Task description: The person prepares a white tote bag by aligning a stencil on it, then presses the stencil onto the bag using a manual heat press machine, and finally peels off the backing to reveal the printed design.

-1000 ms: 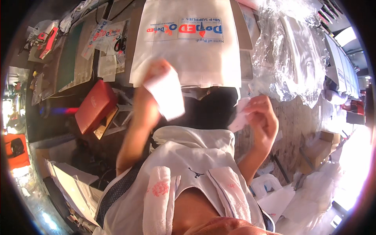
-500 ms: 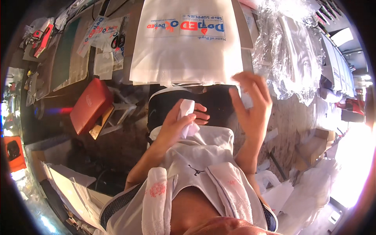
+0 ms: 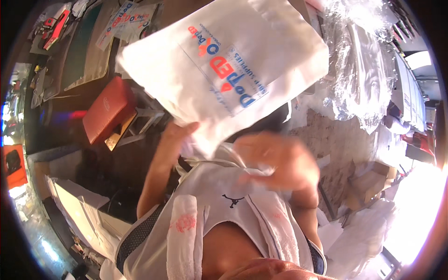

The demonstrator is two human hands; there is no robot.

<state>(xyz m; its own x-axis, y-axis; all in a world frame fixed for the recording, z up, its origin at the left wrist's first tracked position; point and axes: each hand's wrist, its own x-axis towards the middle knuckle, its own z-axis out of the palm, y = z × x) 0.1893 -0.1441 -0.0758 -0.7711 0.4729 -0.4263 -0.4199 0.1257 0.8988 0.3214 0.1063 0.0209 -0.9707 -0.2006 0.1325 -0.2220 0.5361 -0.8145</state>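
Observation:
A white printed plastic bag (image 3: 280,42) with blue and red lettering is held up, tilted, in front of my body. My left hand (image 3: 176,140) grips its near corner, with the thumb lying over the top face. A bit of whitish material shows below that hand, but I cannot make out whether it is the crumpled white cloth. My right hand (image 3: 280,161) is smeared by motion in front of my shirt, just under the bag's near edge; its fingers cannot be read.
Clear plastic wrap (image 3: 359,60) lies at the far right. To the left are a red-brown box (image 3: 109,109) and printed plastic pieces (image 3: 126,23). A cardboard box (image 3: 371,184) stands at the right, near white sheets (image 3: 364,228). A towel (image 3: 184,233) hangs round my neck.
The bag has turned and come nearer, its near corner now in my left hand. My right hand has moved down and inward from the bag's right corner.

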